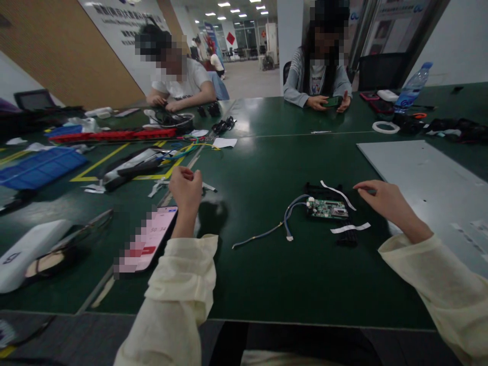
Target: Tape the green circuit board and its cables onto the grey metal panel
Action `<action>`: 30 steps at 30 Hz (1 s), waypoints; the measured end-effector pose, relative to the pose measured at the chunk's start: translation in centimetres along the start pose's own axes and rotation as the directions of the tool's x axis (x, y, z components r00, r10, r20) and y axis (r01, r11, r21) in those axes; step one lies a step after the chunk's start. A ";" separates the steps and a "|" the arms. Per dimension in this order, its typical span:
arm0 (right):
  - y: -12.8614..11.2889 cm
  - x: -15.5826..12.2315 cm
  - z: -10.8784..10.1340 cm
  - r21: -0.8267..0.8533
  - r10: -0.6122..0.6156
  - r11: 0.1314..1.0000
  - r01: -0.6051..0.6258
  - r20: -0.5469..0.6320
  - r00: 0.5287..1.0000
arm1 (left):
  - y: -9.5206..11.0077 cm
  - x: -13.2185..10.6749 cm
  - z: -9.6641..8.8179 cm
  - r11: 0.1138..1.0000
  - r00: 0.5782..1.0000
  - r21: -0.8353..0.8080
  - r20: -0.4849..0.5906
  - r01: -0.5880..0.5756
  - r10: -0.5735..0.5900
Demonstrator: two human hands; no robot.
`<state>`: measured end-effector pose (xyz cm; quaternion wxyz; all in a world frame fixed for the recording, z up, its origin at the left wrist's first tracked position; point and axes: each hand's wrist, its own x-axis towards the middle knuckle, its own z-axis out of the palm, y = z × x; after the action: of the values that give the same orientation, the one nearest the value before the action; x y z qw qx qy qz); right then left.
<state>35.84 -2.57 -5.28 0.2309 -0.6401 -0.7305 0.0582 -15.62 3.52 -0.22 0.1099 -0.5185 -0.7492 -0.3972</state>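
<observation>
My left hand [185,192] is raised over the table with its fingers curled in; what they hold, if anything, is hidden. Just beyond it lie whitish strip scraps [158,187], and a phone with a lit screen [150,239] rests beside the wrist. To the right, my right hand [389,203] hovers with fingers stretched forward and nothing visible in them. Left of that hand sits a green circuit board [327,208] on black parts [346,238]. Grey-blue cables [267,233] run from the board's left end. One white strip [339,194] lies behind it, another white strip [351,228] in front.
A pale grey panel [430,178] lies on the right. Beyond it stand a water bottle [414,86] and a white tape roll [386,127]. At left are a blue bin [41,166], a white device [34,249] and wires [186,151]. Two people sit across the table.
</observation>
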 end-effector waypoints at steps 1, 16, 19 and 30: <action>0.0 0.0 0.0 -0.004 -0.005 1.000 0.005 -0.001 1.000 | -0.6 0.4 0.2 0.997 0.998 -0.070 -0.050 0.034 -0.038; -0.2 -0.1 -0.1 -0.006 -0.035 0.999 0.036 0.027 0.999 | -2.2 0.1 1.2 0.986 0.986 0.075 0.084 -0.150 0.144; -0.2 -0.1 -0.1 -0.012 -0.041 0.999 0.042 0.028 0.999 | -2.8 -0.1 1.4 0.970 0.979 0.146 0.097 -0.193 0.180; 0.2 0.1 0.2 0.001 -0.070 0.998 0.070 0.039 0.997 | -3.1 -0.2 1.4 0.898 0.926 0.318 0.316 -0.306 0.204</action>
<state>35.92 -2.39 -5.53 0.2183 -0.6128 -0.7569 0.0625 -17.89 3.95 -2.75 0.1496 -0.6338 -0.7421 -0.1587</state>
